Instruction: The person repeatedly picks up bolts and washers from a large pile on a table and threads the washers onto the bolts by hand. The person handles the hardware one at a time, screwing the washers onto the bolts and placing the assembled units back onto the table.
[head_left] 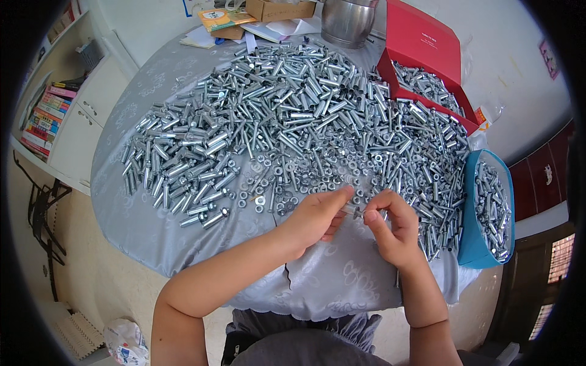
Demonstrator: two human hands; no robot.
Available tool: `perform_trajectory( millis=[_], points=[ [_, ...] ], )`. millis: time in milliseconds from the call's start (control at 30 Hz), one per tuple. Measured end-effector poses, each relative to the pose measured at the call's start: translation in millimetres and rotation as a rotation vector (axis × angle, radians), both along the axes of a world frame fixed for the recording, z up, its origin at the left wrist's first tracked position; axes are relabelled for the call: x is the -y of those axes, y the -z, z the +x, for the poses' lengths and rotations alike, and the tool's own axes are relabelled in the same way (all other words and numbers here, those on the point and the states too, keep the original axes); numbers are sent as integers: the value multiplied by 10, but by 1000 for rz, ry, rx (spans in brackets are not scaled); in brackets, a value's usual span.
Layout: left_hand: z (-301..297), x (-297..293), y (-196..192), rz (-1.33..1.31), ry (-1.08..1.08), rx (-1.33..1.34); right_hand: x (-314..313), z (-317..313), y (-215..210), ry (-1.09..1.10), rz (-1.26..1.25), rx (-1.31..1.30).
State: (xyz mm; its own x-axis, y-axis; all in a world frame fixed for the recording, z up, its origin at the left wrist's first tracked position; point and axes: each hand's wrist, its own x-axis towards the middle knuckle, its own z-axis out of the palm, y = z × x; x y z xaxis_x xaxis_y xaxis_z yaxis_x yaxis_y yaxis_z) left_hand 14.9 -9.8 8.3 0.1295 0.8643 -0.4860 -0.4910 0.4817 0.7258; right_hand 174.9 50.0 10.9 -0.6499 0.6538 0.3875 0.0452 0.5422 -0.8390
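Note:
My left hand (314,221) is closed around the sleeve end of a metal sleeve anchor bolt (350,209); the fingers hide much of it. At its other end, where a washer or nut shows, my right hand (394,229) pinches with thumb and forefinger. Both hands meet just above the cloth, at the near edge of a pile of sleeves and bolts (293,97). Loose washers and nuts (287,198) lie beyond my left hand. Assembled sleeve anchors (201,183) lie in a heap to the left.
A red box (467,119) with its lid up holds more hardware at the far right. Near it stands a blue container (470,238) full of bolts. A metal pot (348,23), a cardboard box (279,10) and papers sit at the back. Grey cloth (140,226) covers the round table.

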Motion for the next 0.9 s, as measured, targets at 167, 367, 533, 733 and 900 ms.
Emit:
perform_trajectory(
  millis=[167, 367, 533, 733, 900],
  points=[
    [0, -1, -3, 3, -9, 16, 23, -26, 13, 110, 7, -91],
    [11, -2, -21, -13, -6, 2, 18, -29, -56, 44, 223, -23],
    [20, -12, -48, -19, -40, -24, 9, -36, -66, 50, 263, -40],
    [-183, -71, -2, 55, -149, 172, -92, 28, -114, 334, 208, -60],
    [-236, -105, -1, -4, -194, 212, -153, 16, 3, 271, 308, 285]
  ],
)
